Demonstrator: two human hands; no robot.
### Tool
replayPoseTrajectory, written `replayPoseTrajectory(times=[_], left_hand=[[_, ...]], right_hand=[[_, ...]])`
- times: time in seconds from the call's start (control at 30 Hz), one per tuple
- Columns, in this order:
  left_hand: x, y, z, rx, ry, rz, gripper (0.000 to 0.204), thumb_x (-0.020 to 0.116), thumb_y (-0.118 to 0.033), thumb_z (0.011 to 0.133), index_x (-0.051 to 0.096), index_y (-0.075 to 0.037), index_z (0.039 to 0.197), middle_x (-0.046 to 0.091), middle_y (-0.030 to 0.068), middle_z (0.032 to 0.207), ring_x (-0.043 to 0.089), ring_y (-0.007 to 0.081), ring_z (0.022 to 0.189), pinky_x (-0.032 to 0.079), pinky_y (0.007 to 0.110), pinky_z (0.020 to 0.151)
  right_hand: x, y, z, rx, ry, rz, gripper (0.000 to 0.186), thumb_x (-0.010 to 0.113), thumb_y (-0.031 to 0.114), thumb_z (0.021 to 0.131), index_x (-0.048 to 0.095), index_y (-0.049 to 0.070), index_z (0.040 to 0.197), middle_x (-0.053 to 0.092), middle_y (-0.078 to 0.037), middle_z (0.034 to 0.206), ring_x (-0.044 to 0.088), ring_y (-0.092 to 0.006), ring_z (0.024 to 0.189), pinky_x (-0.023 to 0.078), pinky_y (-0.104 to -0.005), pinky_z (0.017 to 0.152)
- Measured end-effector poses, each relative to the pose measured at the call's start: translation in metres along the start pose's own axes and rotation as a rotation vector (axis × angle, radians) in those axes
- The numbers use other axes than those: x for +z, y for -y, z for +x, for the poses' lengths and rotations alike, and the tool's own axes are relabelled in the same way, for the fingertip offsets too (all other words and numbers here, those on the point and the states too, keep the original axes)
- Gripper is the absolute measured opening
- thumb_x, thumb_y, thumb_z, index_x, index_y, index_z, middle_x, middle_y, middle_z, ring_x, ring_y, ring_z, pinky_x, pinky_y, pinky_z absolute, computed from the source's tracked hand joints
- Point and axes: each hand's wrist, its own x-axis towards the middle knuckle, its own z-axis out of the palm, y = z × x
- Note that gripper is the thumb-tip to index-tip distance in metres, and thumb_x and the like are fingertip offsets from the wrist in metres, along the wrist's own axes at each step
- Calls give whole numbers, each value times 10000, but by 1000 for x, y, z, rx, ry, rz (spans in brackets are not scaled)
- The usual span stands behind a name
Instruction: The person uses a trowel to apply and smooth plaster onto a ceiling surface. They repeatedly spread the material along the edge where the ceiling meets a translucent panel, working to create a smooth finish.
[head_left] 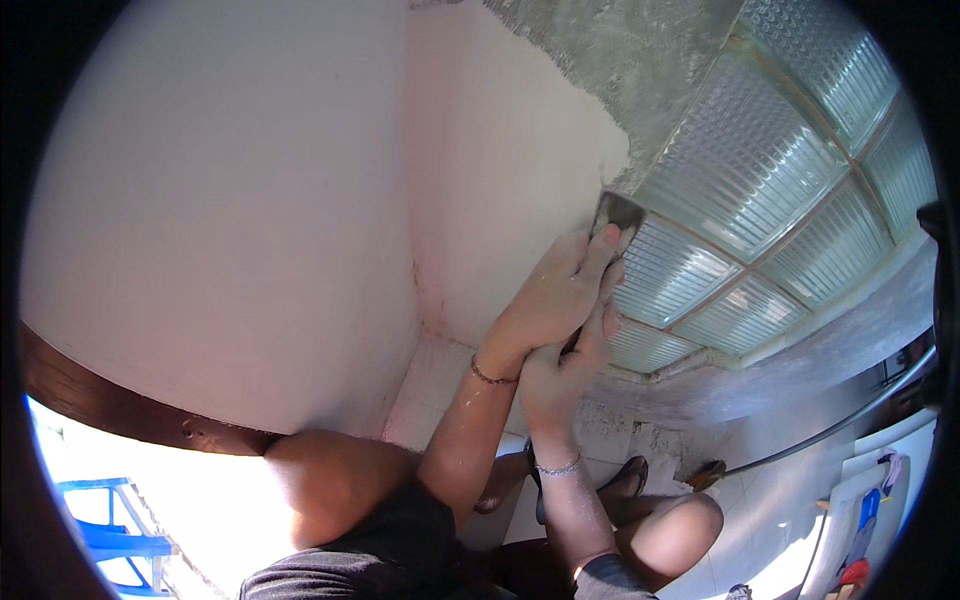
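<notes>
A flat putty knife (621, 208) with a dark metal blade lies against the wall, beside the corner of the glass blocks. Pale paste seems smeared on its blade. My left hand (548, 297) is closed around it, a fingertip pressing near the blade. Just below and touching the left hand, my right hand (556, 388) is closed too, around what looks like the lower part of the same tool; the handle is mostly hidden. Smooth cream coating (500, 170) covers the wall left of the blade, ending in a ragged edge against rough grey cement (640, 70).
Ribbed glass blocks (745, 160) fill the right side above a grey ledge (740, 395). A plain white wall (230, 200) meets the coated wall on the left. A blue plastic chair (125, 540) stands at lower left. A dark hose (820, 425) curves at right. My knees are bent below.
</notes>
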Motion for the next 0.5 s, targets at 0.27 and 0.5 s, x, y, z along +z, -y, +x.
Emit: replayPoseTrajectory(times=[0.27, 0.5], left_hand=[[0, -5, 0, -36, -64, 104, 524, 441, -423, 1055, 525, 58, 864, 568, 116, 736, 608, 196, 689, 494, 338, 645], [0, -10, 4, 30, 8, 38, 536, 433, -453, 1052, 563, 41, 888, 570, 67, 717, 569, 139, 653, 476, 310, 604]], right_hand=[[0, 5, 2, -68, -30, -41, 633, 476, 7, 876, 311, -114, 1475, 313, -325, 1533, 275, -469, 1441, 287, -469, 1158], [-1, 11, 7, -21, -32, -20, 640, 471, -10, 878, 292, -114, 1483, 333, -330, 1517, 318, -471, 1418, 300, -473, 1148]])
